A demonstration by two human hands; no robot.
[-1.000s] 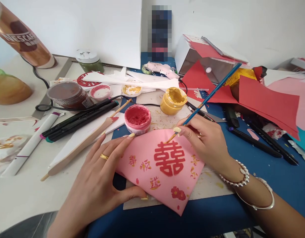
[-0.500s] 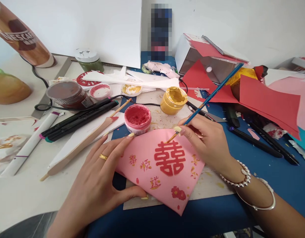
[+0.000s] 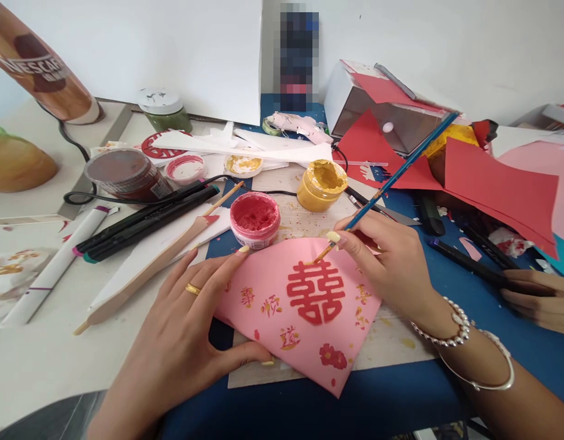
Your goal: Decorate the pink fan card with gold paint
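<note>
A pink folded paper piece (image 3: 304, 357) lies at a tilt before me, bearing a large red double-happiness character, smaller red-and-gold characters and a red flower. My left hand (image 3: 185, 330) holds its left side, with the thumb at the lower edge and the index finger at the upper one. A gold ring is on that hand. Pinched in my right hand (image 3: 387, 256) is a blue paintbrush (image 3: 391, 180), its tip touching the paper at the top of the large character. Just beyond the paper stand an open jar of red paint (image 3: 255, 221) and an open jar of yellow paint (image 3: 321, 186).
At the right edge another person's hand (image 3: 541, 299) is at a black marker (image 3: 465, 260). Red paper sheets (image 3: 497, 189) and a box (image 3: 348, 101) lie behind. To the left are dark markers (image 3: 148, 226), a wooden stick (image 3: 148, 275) and a brown-lidded jar (image 3: 121, 171).
The brush tip has shifted slightly right along the top of the large character, and the paper has moved a little right. Another person's hand has come in at the right edge.
</note>
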